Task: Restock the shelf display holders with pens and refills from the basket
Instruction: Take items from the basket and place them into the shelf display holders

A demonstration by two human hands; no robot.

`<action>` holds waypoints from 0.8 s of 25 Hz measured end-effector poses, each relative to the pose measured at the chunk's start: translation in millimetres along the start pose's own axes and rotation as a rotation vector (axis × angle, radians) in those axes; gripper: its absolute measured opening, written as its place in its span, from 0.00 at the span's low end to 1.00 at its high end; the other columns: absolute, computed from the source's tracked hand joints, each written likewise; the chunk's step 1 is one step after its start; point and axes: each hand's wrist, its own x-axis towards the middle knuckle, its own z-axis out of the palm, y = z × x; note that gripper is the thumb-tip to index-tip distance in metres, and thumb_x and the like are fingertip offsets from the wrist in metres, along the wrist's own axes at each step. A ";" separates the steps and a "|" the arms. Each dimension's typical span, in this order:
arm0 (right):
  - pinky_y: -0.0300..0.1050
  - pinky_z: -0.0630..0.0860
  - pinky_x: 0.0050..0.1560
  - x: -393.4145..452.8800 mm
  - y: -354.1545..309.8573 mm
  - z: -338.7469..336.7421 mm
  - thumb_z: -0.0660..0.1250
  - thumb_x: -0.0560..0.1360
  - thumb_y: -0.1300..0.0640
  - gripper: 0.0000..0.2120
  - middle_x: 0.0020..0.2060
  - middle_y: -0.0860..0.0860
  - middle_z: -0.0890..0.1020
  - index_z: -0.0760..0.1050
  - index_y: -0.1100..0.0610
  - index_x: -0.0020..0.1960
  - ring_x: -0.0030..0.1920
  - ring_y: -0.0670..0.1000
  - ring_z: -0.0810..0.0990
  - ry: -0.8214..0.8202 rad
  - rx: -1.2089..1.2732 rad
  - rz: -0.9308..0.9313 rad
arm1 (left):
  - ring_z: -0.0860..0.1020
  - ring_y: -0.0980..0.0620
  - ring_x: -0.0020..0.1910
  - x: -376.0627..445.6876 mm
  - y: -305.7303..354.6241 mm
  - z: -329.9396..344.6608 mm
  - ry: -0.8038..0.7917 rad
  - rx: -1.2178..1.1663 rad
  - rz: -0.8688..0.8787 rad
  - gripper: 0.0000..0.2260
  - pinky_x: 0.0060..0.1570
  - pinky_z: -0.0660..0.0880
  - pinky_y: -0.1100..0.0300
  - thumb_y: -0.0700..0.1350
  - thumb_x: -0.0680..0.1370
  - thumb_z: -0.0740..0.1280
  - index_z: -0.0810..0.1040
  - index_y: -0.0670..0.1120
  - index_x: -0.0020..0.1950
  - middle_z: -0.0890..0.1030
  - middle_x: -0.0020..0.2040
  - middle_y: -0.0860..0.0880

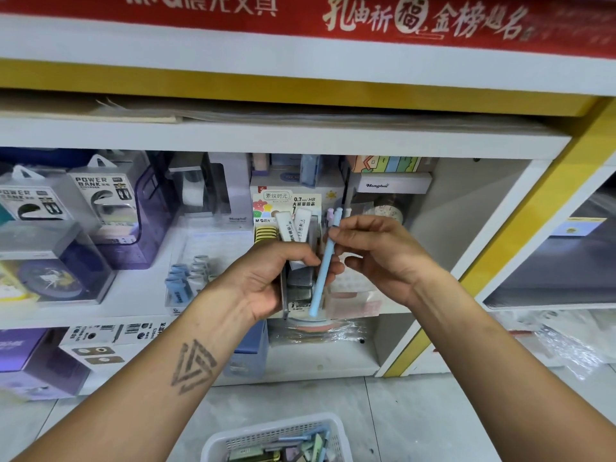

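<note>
So the light blue pen (321,266) is sitting nearly upright in front of the middle shelf bay, tilted a bit with its top leaning right. The right hand (376,258) is pinching it near the upper end between fingertips and thumb, while the lower tip is hanging down just past the left hand's fingers. The left hand (276,281) is wrapping around a bundle of stuff: a couple of white refill boxes (295,225) are poking up out of the top of the grip, and some darker flat packs (300,288) are showing under its fingers. The pen is crossing right in front of that bundle, touching or nearly touching the left fingertips, can't really tell which.

Just behind the hands, a few more pens with pastel caps (335,213) are standing in a holder on the shelf, next to a lead refill display card (288,203) marked 0.7 HB. Further left, power bank boxes (100,195) are lining the shelf. Down at the bottom edge, the white basket (213,443) is resting on the tiled floor with assorted pens and packs lying inside it.
</note>
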 end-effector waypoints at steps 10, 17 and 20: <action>0.54 0.84 0.42 6.5 -6.2 -25.2 0.69 0.78 0.65 0.08 0.36 0.57 0.84 0.73 0.57 0.54 0.35 0.52 0.85 0.386 -0.584 -0.424 | 0.82 0.46 0.29 7.1 -0.9 -2.2 0.189 0.049 0.046 0.10 0.29 0.80 0.56 0.27 0.70 0.65 0.79 0.33 0.49 0.83 0.37 0.39; 0.53 0.84 0.45 25.6 16.9 -19.2 0.62 0.82 0.59 0.08 0.39 0.48 0.84 0.69 0.46 0.48 0.38 0.41 0.84 0.369 -0.855 -0.515 | 0.82 0.47 0.31 8.3 -3.3 -6.0 0.165 0.034 0.035 0.10 0.33 0.81 0.56 0.26 0.70 0.65 0.80 0.34 0.48 0.83 0.38 0.39; 0.55 0.83 0.44 31.4 23.2 -19.9 0.62 0.82 0.57 0.07 0.37 0.45 0.85 0.69 0.45 0.50 0.38 0.41 0.85 0.358 -0.882 -0.504 | 0.83 0.47 0.32 7.8 -2.7 -7.9 0.149 0.027 0.026 0.11 0.34 0.81 0.55 0.26 0.70 0.65 0.80 0.34 0.48 0.84 0.39 0.38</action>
